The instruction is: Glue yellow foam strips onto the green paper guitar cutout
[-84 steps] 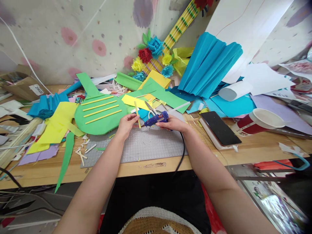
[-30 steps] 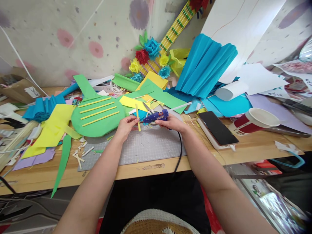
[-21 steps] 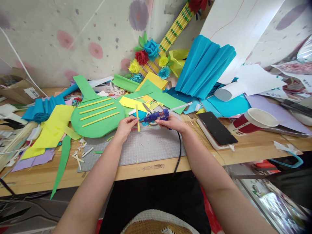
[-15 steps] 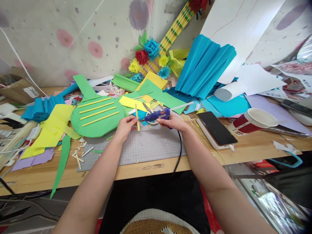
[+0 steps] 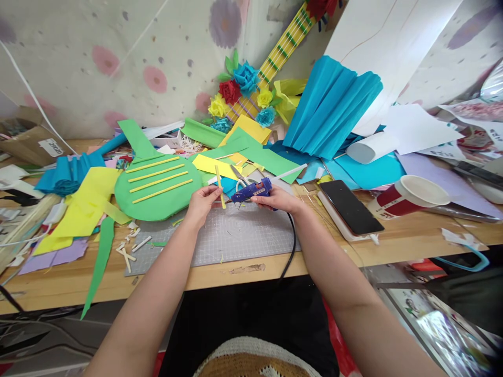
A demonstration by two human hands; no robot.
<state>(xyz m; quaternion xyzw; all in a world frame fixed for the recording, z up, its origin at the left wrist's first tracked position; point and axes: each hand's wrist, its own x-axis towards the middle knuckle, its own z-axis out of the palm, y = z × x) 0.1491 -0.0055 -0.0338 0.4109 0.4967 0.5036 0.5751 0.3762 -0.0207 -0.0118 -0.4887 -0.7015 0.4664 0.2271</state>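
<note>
Between the fingertips of my left hand (image 5: 204,203) is a narrow yellow strip (image 5: 219,183), held nearly upright. My right hand (image 5: 273,200) is wrapped round a blue glue gun (image 5: 251,189), whose nozzle points left toward the strip without visibly touching it. A white glue stick (image 5: 290,172) sticks out of the gun's rear. Both hands are over the grey cutting mat (image 5: 236,241). Left of them lies a green paper guitar shape (image 5: 157,196) with several yellow strips across it. Scissors (image 5: 238,174) lie just behind the glue gun.
A phone (image 5: 351,207) and a paper cup (image 5: 408,196) stand to the right. Blue pleated paper (image 5: 332,107) rises behind. A yellow guitar with paper flowers (image 5: 245,77) leans on the wall. Yellow paper (image 5: 88,201) and scraps lie left. The gun's black cord (image 5: 293,246) crosses the table edge.
The glue gun has shifted slightly left and down, with its nozzle tilted lower. The yellow strip leans a little more, its upper end further left. Both hands keep their hold.
</note>
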